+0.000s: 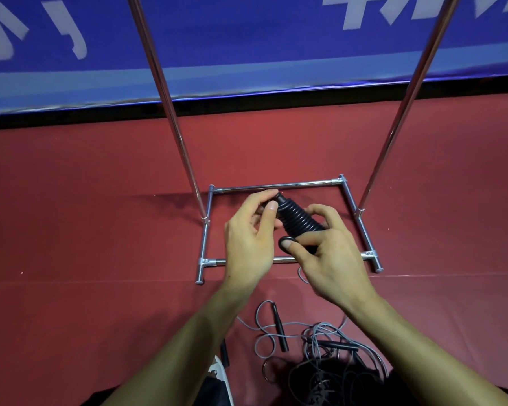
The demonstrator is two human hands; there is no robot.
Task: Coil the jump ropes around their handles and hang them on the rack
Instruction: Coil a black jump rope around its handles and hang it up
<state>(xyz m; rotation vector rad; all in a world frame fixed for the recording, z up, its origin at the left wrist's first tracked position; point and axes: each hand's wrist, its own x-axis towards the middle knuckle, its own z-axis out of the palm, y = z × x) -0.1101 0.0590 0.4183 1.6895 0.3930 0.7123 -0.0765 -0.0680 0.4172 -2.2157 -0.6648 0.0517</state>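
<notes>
Both hands hold one black jump rope point(298, 219) whose cord is wound in tight coils around its handles. My left hand point(251, 238) pinches the upper end of the bundle. My right hand point(329, 259) grips the lower end, its thumb pressing a small loop of black cord. The bundle hovers above the base of the chrome rack point(208, 200), whose two uprights rise out of the top of the view. On the floor below my arms lies a tangle of grey jump ropes point(320, 344) with black handles.
The floor is red mat point(85, 230). A blue banner with white lettering point(247, 39) runs along the back behind the rack. A shoe point(220, 373) shows at the bottom edge next to another black handle.
</notes>
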